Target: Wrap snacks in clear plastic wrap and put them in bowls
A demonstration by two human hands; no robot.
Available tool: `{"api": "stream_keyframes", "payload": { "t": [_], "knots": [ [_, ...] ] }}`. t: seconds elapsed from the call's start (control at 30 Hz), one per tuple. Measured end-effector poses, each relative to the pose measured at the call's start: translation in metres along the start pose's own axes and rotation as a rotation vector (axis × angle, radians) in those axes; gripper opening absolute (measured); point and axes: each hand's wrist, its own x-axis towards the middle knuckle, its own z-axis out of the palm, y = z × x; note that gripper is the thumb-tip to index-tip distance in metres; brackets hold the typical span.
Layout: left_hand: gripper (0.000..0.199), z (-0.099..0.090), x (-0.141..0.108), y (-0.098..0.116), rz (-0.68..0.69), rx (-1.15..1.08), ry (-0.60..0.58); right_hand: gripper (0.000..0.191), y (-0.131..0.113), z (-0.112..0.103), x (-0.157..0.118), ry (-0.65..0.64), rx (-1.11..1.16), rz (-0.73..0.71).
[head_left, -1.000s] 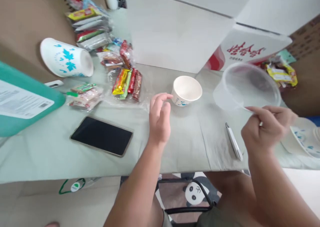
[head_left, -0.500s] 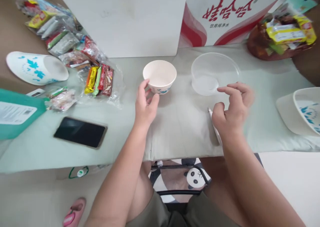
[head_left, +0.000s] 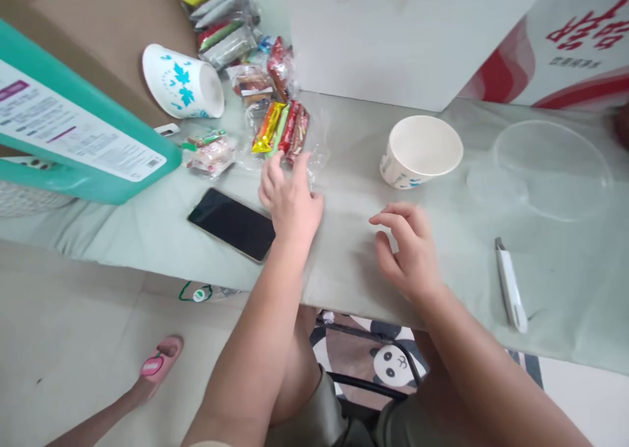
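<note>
My left hand (head_left: 293,201) reaches to the near edge of a clear plastic bag (head_left: 319,147), its fingers apart. Just beyond the fingertips, on that bag, several wrapped snack bars (head_left: 281,129) in yellow, green and red lie side by side. My right hand (head_left: 407,247) hovers above the cloth with loosely curled fingers and nothing in them. Beyond it a white paper bowl (head_left: 421,152) with blue leaf prints stands upright. A clear plastic bowl (head_left: 553,172) is to the right, and a white utility knife (head_left: 511,288) lies nearer the table edge.
A dark phone (head_left: 233,224) lies left of my left wrist. A tipped paper cup (head_left: 184,83), a small snack packet (head_left: 210,153) and a green container (head_left: 83,113) are at the left. White cardboard boxes (head_left: 393,40) stand behind. Another person's foot in a pink slipper (head_left: 162,365) is below.
My left hand has let go of the paper bowl and moved left to the snack bars. My right hand has come away from the clear bowl and knife. The view has turned left.
</note>
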Motion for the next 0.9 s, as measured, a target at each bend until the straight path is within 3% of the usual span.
{"api": "stream_keyframes", "payload": {
  "t": [0.1,0.2,0.4,0.53,0.6,0.77,0.9],
  "knots": [
    [0.041,-0.005,0.013,-0.020,-0.023,-0.115,-0.029,0.031,-0.003,0.013,0.003,-0.046,0.039,0.019],
    [0.019,-0.009,0.023,-0.030,-0.060,-0.270,0.028,0.028,-0.004,0.027,0.016,-0.115,0.094,0.127],
    [0.013,-0.020,0.030,-0.031,-0.142,-0.535,0.078,0.055,-0.005,0.084,0.088,-0.226,0.257,0.470],
    [0.011,-0.020,0.036,-0.035,-0.230,-0.450,0.286,0.052,-0.008,0.127,0.139,-0.280,0.207,0.469],
    [0.011,-0.018,0.040,-0.039,-0.275,-0.417,0.335,0.045,-0.011,0.146,0.157,-0.271,0.188,0.474],
    [0.011,-0.012,0.051,-0.051,-0.301,-0.621,0.185,0.047,-0.019,0.182,0.188,-0.214,0.148,0.543],
    [0.014,-0.012,0.056,-0.057,-0.329,-0.743,0.121,0.061,-0.033,0.188,0.211,-0.340,0.083,0.619]
  ]
}}
